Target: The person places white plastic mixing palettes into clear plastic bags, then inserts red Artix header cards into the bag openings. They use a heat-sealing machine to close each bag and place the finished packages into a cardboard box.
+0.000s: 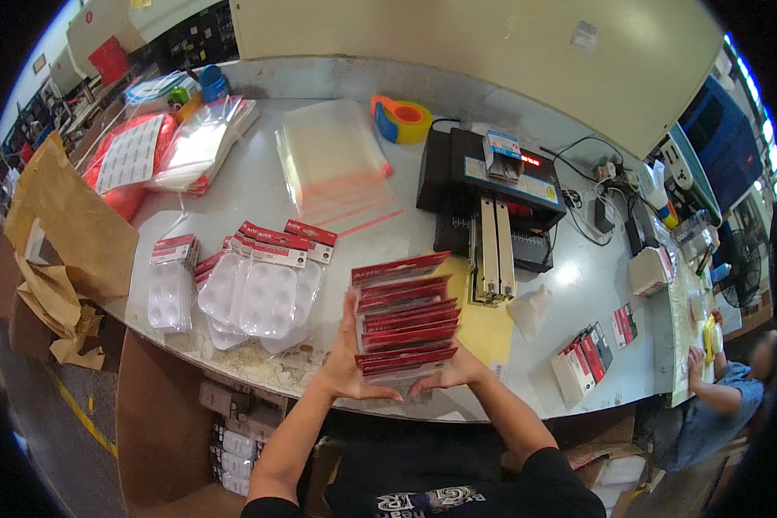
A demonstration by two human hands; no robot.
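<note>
Between my two hands is an upright bundle of packs point(407, 324), their red header cards lined up one behind another. My left hand point(343, 369) grips its left side, thumb along the near bottom edge. My right hand point(459, 369) closes on the right lower side; some of its fingers are hidden behind the bundle. To the left of the bundle lies a loose pile of packed white plastic palettes point(268, 298) with round wells and red header cards. Farther left is a neater stack of the same palette packs point(171, 289).
Beyond the bundle stands a black machine point(492, 177) with metal rails. Clear bags point(337, 155) lie at the table's back, near a yellow-and-blue ring-shaped object point(401, 119). Red-and-white card stacks point(583, 361) sit at right. Brown paper point(65, 207) rises at left; another person point(721, 397) works at far right.
</note>
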